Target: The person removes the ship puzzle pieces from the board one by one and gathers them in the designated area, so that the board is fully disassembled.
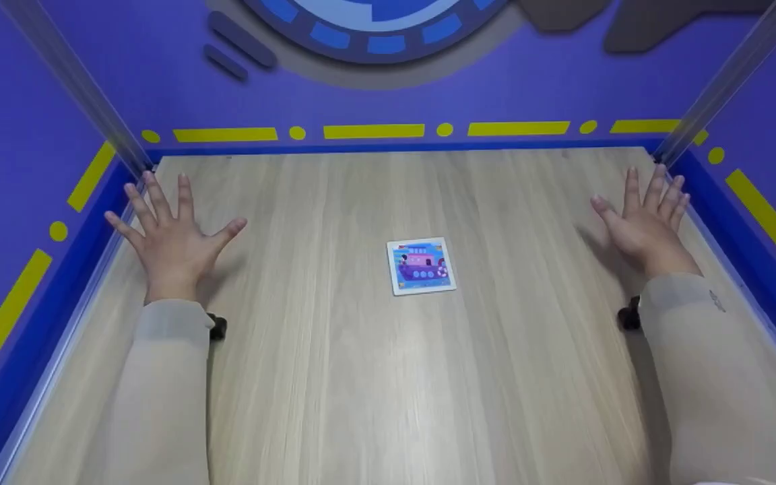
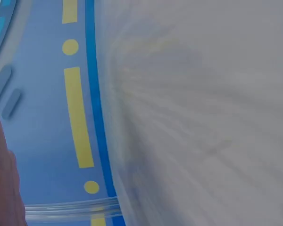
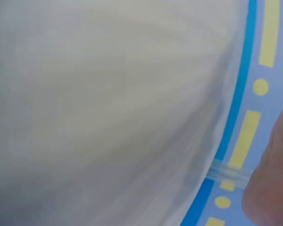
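Observation:
A small square picture puzzle (image 1: 422, 266) with a white frame lies on the wooden table, showing a pink and purple boat on blue. To its left, my left hand (image 1: 176, 246) is held with fingers spread wide and nothing in it. On the far right side my right hand (image 1: 651, 225) has its fingers straight and thumb out, also holding nothing. Both hands are well apart from the picture square. In the left wrist view pale cloth fills most of the frame, with a strip of the hand (image 2: 4, 174) at the edge. Cloth likewise covers much of the right wrist view.
The wooden table (image 1: 374, 377) is bordered by purple-blue panels (image 1: 388, 101) with yellow dashes and dots at the back and sides. Clear posts (image 1: 85, 87) stand at the back corners. A small black device (image 1: 218, 327) shows beside the left cuff, another (image 1: 628, 315) by the right cuff.

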`<state>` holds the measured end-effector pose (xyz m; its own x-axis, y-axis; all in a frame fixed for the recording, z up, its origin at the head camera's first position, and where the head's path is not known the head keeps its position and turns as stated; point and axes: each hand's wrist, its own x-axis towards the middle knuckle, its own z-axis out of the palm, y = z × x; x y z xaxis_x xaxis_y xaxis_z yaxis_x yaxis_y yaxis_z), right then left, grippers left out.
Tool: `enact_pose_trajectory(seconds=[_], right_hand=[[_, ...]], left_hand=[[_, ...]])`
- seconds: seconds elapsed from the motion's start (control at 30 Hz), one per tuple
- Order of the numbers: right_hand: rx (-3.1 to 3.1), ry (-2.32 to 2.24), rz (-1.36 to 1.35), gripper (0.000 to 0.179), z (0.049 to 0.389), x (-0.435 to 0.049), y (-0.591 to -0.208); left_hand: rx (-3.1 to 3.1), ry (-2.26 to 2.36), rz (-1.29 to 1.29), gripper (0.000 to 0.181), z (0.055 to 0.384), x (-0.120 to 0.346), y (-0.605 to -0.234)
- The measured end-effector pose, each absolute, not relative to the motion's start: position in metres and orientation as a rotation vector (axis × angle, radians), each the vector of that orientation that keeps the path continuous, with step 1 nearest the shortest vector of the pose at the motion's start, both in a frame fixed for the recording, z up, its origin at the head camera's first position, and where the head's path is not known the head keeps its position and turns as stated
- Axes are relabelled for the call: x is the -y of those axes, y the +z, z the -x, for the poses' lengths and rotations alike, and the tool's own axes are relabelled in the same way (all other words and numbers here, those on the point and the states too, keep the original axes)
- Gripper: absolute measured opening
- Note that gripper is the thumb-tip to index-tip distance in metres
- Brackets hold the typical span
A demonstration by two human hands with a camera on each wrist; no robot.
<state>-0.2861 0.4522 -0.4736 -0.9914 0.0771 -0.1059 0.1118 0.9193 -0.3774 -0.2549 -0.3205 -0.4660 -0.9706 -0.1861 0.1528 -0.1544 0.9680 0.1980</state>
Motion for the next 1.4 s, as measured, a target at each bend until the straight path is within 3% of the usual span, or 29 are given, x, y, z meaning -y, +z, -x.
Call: enact_pose_trajectory(seconds=[0.33, 0.67, 0.9, 1.2, 1.4], right_hand=[[-3.108, -0.749, -0.059, 0.107, 0.291, -0.416, -0.463], [-3.144, -1.025, 0.083, 0.109, 0.293, -0.347, -0.447], [-3.178, -1.202, 0.283, 0.105, 0.298, -0.298, -0.437], [-3.208, -1.381, 0.44, 0.087, 0.295, -0.246, -0.419], [-3.194, -1.428, 0.597, 0.086, 0.289, -0.215, -0.413]], left_hand=[[2.823, -0.322, -0.19, 0.128, 0.257, 0.296, -0.454], [2.71, -0.459, -0.06, 0.125, 0.261, 0.26, -0.423], [2.646, -0.651, 0.094, 0.106, 0.266, 0.229, -0.404], [2.594, -0.875, 0.246, 0.079, 0.258, 0.189, -0.38], [2.597, -0.95, 0.29, 0.073, 0.248, 0.175, -0.377]])
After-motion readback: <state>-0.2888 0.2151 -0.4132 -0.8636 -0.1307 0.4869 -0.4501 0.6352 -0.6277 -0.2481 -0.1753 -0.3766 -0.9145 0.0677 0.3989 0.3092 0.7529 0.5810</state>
